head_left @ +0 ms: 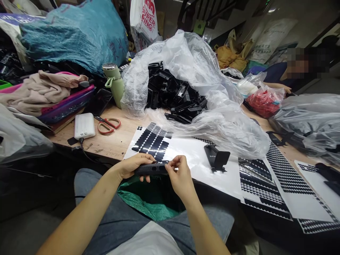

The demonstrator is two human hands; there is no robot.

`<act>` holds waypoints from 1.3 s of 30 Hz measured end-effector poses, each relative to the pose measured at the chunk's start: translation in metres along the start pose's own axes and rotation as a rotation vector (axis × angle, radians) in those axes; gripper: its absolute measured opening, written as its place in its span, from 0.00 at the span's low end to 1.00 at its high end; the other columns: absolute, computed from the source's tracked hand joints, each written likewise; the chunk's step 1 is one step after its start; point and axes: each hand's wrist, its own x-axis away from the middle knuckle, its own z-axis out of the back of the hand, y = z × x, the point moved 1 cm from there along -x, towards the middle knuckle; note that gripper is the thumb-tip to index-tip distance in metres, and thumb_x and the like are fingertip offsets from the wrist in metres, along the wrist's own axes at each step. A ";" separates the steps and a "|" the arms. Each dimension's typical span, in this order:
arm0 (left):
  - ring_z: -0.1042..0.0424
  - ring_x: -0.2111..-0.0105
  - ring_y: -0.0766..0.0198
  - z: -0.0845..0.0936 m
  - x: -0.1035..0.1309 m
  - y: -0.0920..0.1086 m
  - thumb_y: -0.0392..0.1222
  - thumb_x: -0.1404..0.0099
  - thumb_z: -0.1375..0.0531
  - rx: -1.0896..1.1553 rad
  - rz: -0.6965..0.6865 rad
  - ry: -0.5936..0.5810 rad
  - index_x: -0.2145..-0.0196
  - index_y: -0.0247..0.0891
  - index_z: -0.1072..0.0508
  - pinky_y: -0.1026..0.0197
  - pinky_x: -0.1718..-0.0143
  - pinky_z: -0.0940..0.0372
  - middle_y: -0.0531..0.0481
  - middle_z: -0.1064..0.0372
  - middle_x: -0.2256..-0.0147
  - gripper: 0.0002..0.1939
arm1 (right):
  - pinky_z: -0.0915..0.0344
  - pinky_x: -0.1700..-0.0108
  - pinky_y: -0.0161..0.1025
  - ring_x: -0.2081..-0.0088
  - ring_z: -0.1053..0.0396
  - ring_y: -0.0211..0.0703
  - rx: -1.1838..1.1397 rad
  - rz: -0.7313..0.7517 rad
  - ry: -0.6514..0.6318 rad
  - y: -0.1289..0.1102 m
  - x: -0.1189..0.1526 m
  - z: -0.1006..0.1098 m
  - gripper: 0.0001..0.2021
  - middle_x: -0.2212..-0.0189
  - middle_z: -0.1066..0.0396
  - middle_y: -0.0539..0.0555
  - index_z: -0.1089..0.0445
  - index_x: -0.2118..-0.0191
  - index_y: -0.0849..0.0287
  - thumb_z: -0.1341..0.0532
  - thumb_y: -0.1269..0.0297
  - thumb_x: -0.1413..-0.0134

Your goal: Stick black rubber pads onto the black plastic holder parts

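Note:
A black plastic part with a ribbed, carbon-like face lies level between my hands, just off the table's front edge. My left hand is closed around its left end, thumb on top and fingertips below. At the right end, the thumb and fingers of my right hand pinch the part; anything small under those fingertips is hidden. Directly behind is a white sheet of black stickers, with some spots bare. To the right on white backing stands a black folding phone stand.
A clear plastic bag spills black plastic parts behind the sheets. Scissors, a white power bank and a green bottle stand left. More sticker sheets lie right. A green sack opens below my hands. Another person sits far right.

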 end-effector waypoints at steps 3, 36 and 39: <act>0.28 0.82 0.59 -0.001 0.000 0.001 0.42 0.42 0.45 0.016 0.005 0.006 0.67 0.33 0.35 0.68 0.89 0.39 0.46 0.30 0.77 0.09 | 0.40 0.68 0.36 0.72 0.38 0.37 0.023 0.017 0.031 -0.001 0.003 -0.001 0.07 0.73 0.37 0.47 0.46 0.67 0.54 0.45 0.64 0.51; 0.28 0.81 0.59 0.000 -0.002 -0.004 0.43 0.43 0.43 0.093 -0.006 0.034 0.65 0.33 0.36 0.68 0.88 0.40 0.46 0.31 0.76 0.11 | 0.36 0.65 0.36 0.66 0.35 0.38 -0.247 -0.183 -0.061 0.030 0.003 -0.006 0.20 0.66 0.34 0.52 0.38 0.63 0.58 0.35 0.54 0.62; 0.28 0.81 0.59 -0.004 0.001 -0.005 0.44 0.44 0.42 0.062 -0.017 0.050 0.66 0.34 0.36 0.67 0.87 0.40 0.46 0.30 0.74 0.11 | 0.38 0.71 0.34 0.71 0.34 0.37 -0.306 -0.256 -0.057 0.029 -0.003 -0.011 0.18 0.72 0.34 0.51 0.38 0.66 0.59 0.38 0.51 0.58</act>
